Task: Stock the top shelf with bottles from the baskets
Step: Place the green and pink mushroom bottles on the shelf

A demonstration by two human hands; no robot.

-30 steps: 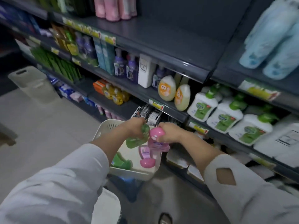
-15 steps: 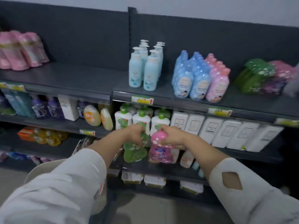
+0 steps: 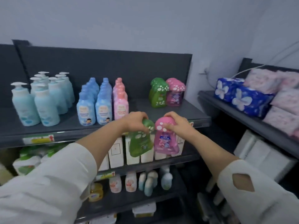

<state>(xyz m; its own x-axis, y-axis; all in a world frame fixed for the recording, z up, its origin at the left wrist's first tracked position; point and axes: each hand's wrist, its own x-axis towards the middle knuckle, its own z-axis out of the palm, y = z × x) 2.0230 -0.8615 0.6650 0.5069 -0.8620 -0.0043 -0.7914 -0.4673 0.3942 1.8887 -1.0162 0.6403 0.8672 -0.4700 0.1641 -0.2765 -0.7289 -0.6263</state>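
My left hand (image 3: 135, 121) grips a green mushroom-cap bottle (image 3: 142, 141) by its top; the bottle hangs tilted. My right hand (image 3: 177, 122) grips a pink mushroom-cap bottle (image 3: 165, 141) by its spotted cap. Both bottles hang side by side just in front of the top shelf (image 3: 186, 115), below its front edge. Near the right end of that shelf stand a row of matching green bottles (image 3: 157, 94) and a row of matching pink bottles (image 3: 175, 92). No basket is in view.
Left on the top shelf stand light-blue pump bottles (image 3: 40, 102), blue bottles (image 3: 94, 107) and pink bottles (image 3: 120, 102). White boxes (image 3: 116, 152) fill the shelf below. A second rack on the right holds blue packs (image 3: 239, 96) and pink packs (image 3: 284, 97).
Both hands have lifted the two bottles from the basket up to the top shelf's front edge. My view has swung up and right, so the basket has dropped out of sight.
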